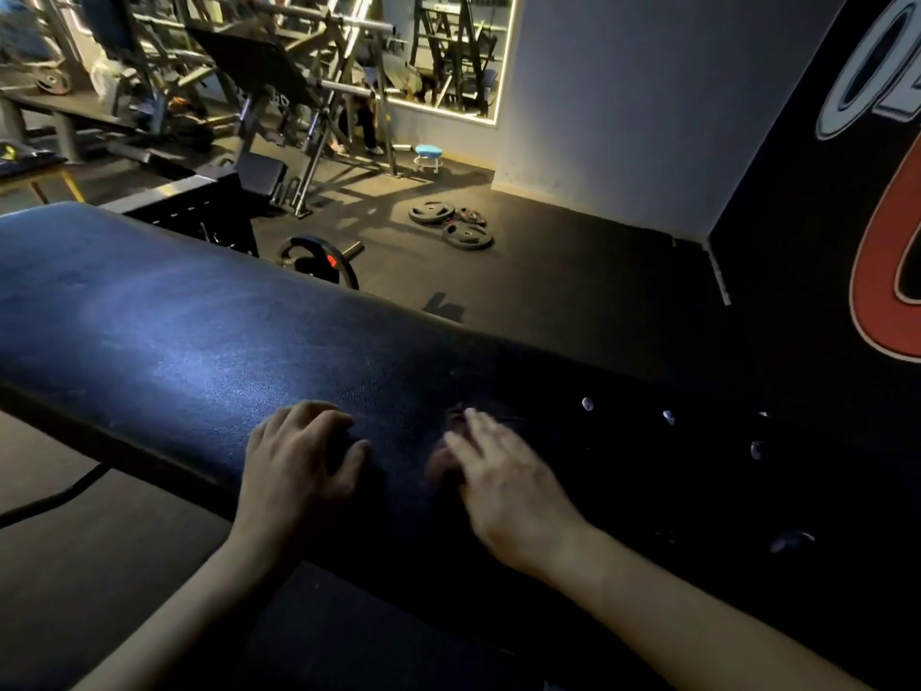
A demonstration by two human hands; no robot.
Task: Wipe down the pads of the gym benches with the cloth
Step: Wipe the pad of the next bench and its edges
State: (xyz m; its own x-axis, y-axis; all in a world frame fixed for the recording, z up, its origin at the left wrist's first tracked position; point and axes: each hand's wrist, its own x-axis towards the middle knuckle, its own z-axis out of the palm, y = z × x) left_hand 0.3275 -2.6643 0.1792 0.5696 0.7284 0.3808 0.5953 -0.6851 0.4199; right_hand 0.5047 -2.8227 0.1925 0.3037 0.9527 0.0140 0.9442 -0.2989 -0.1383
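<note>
A long dark blue bench pad [164, 331] runs from the upper left to the lower right in front of me. My left hand [299, 461] rests on its near edge, its fingers and thumb curled round a dark fold of the cloth [371, 473], which is hard to tell from the pad. My right hand [503, 471] lies to the right of it, blurred, with fairly straight fingers laid flat on the dark surface. A reddish-brown smear shows by its thumb; what it is I cannot tell.
Beyond the pad, several weight plates [451, 224] lie on the rubber floor and a loaded plate [319, 264] stands close to the bench. A blue stool [428, 156] and weight machines [279, 77] stand further back. A black wall with a logo [847, 216] rises at the right.
</note>
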